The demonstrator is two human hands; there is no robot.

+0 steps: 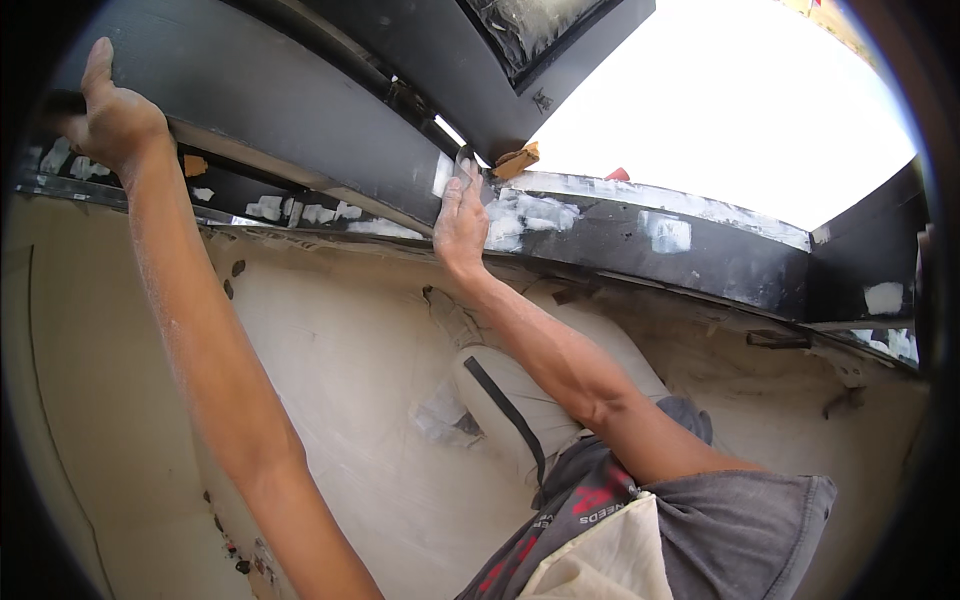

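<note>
We see the person's bare left hand (122,125) at the upper left, its thumb raised and spread away from the other fingers, against the lower edge of a long, flat, dark grey panel (260,85); the fingers run into blur and shadow, so we cannot tell what they pinch, if anything. The bare right hand (462,225), dusted with white, lies at the panel's right end with its fingers reaching upward close together over a small, dark grey, flat piece (465,158), just beside a white patch on the panel; we cannot tell whether it grips that piece or only presses on it. The panel slants across the upper left of our view, above a dark grey frame (740,270) daubed with white patches. To the right of the fingertips we find a jagged, orange-brown scrap (516,160), and farther right a small reddish piece (618,175) on the frame's upper edge, in front of a glaring bright opening (720,100). Below the arms we see a pale, dusty floor (330,320) and the person's grey short-sleeved shirt (735,520).
</note>
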